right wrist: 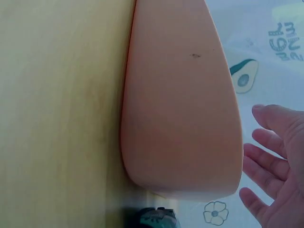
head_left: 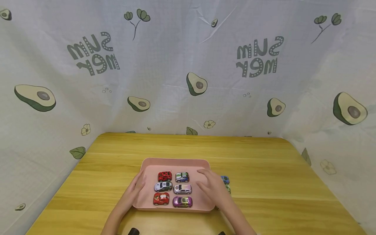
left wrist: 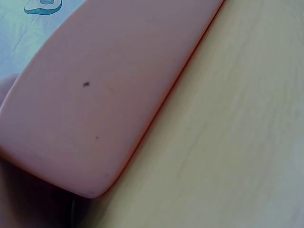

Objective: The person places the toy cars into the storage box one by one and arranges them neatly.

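Note:
A pink tray stands on the table with several small toy cars in two columns. Its left column has a red car with black spots, a silver-white car and a red car. On the right are a white, blue and green car, a white and pink car and a purple car. My left hand is at the tray's left rim, fingers extended. Fingers spread and holding nothing, my right hand is over the right rim.
Right of the tray, partly hidden by my right hand, are a blue toy car and a green one. The wooden table reaches back to a white curtain printed with avocados.

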Demonstrator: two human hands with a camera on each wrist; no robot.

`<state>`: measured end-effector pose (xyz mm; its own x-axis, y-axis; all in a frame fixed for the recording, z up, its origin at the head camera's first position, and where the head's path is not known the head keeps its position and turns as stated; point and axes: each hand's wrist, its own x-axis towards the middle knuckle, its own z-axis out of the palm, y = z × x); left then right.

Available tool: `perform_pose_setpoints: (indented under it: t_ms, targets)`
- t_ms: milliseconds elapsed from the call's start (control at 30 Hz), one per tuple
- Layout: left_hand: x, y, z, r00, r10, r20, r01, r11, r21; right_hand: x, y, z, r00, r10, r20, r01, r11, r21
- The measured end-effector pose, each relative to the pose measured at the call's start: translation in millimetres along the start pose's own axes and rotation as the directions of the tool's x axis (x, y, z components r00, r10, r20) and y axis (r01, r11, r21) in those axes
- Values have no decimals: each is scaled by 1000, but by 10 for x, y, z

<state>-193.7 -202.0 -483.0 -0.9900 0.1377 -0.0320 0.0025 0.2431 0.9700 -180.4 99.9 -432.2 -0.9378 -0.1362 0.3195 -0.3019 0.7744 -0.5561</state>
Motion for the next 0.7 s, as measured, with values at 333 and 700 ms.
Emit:
perform_pose_setpoints:
  t_ms: [333, 700]
  targets:
    - [-8, 16, -3, 1000, -1, 4, 1, 1000, -4, -122, 119, -65, 999, 27, -38, -26, 999, 27]
    - [-1, 16, -2, 1000, 0, 9, 0, 1000, -8, -306, 320, -137, 995, -30, -90, 26, 999, -45]
